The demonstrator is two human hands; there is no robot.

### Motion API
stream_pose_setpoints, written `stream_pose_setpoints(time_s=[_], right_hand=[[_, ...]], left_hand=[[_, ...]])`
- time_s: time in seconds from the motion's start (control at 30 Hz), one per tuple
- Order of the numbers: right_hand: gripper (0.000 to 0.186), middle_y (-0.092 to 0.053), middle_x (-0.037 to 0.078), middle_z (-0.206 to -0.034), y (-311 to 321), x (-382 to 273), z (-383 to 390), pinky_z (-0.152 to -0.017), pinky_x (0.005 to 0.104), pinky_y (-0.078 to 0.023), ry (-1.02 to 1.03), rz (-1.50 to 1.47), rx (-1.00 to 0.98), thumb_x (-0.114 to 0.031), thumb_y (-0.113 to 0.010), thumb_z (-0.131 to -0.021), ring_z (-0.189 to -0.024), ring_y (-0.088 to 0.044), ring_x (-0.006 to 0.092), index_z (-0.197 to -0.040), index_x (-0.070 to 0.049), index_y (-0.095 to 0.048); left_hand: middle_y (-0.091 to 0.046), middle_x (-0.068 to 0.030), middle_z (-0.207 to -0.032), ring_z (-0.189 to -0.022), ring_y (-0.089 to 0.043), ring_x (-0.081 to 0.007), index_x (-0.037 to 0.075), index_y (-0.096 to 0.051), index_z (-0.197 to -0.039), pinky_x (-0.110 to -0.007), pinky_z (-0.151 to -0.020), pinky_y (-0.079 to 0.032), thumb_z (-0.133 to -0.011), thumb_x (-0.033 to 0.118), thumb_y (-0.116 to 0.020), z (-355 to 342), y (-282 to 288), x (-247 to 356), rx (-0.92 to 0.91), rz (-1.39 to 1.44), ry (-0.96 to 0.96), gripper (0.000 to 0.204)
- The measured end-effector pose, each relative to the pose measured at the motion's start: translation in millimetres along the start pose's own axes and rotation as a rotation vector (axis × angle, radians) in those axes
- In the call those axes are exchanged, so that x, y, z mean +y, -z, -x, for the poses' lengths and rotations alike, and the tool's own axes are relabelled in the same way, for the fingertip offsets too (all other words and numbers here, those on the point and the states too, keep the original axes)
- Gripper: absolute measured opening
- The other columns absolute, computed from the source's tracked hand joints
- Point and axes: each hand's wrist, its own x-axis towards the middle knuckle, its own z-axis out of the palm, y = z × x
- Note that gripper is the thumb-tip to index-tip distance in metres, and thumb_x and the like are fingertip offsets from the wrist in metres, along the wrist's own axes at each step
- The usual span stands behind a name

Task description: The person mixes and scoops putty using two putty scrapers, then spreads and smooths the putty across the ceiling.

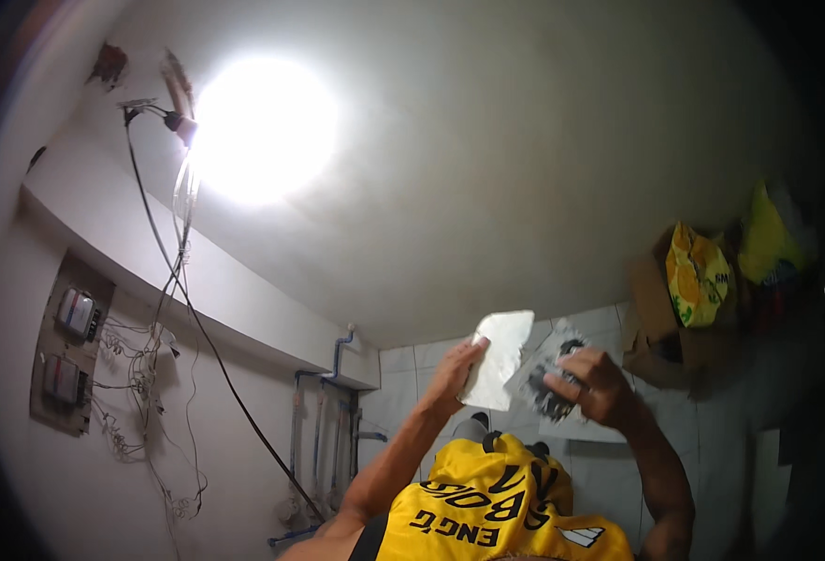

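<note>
My left hand (pixel 455 374) is closed on the side of a flat whitish plate (pixel 503 360) with one rounded corner and a ragged right edge. Just to its right, my right hand (pixel 602 388) grips a grey, uneven-edged flat piece (pixel 542 376) with dark, crusted-looking patches. A narrow gap separates the two pieces, both raised in front of my yellow shirt (pixel 487 500). What exactly the two pieces are cannot be made out. My right fingers cover part of the grey piece.
A cardboard box (pixel 660 318) with a yellow bag (pixel 698 276) stands right, beside another yellow bag (pixel 770 238). Pale tiles (pixel 398 383) cover the floor. Left are pipes (pixel 319 425), meter boxes (pixel 78 313), loose wires and a hanging black cable (pixel 209 341). A bright lamp (pixel 265 131) glows upper left.
</note>
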Motion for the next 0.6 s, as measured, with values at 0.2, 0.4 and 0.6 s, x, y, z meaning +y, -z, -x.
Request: stream_pose_setpoints(time_s=[0.2,0.4,0.6], right_hand=[[0.041,-0.051,0.005,-0.106,22,16,-1,-0.099,0.0419,-0.045,-0.062,0.127,0.152,-0.005,-0.071,-0.076,-0.106,-0.049,0.0259,-0.116,-0.013,-0.069],[0.042,-0.047,0.004,-0.1,28,7,12,-0.097,0.0405,-0.045,-0.138,0.117,0.196,0.0,-0.066,-0.078,-0.101,-0.046,0.0244,-0.117,-0.015,-0.068],[0.03,-0.051,0.004,-0.104,30,-21,14,-0.093,0.033,-0.044,-0.5,-0.519,0.395,-0.002,-0.057,-0.091,-0.1,-0.05,0.0176,-0.12,-0.007,-0.061]], left_hand=[[-0.065,-0.0106,-0.104,-0.089,-0.065,-0.0163,-0.003,-0.052,-0.127,-0.029,-0.076,-0.055,-0.096,0.03,-0.054,26,-34,52,0.15,-0.199,-0.264,0.046],[-0.066,-0.0116,-0.104,-0.085,-0.068,-0.0147,-0.004,-0.049,-0.128,-0.028,-0.076,-0.057,-0.102,0.024,-0.048,-17,-33,32,0.011,-0.119,-0.234,0.038],[-0.066,-0.01,-0.103,-0.084,-0.067,-0.014,-0.002,-0.051,-0.126,-0.027,-0.074,-0.057,-0.101,0.025,-0.05,-28,-31,5,-0.046,-0.085,-0.226,0.037]])
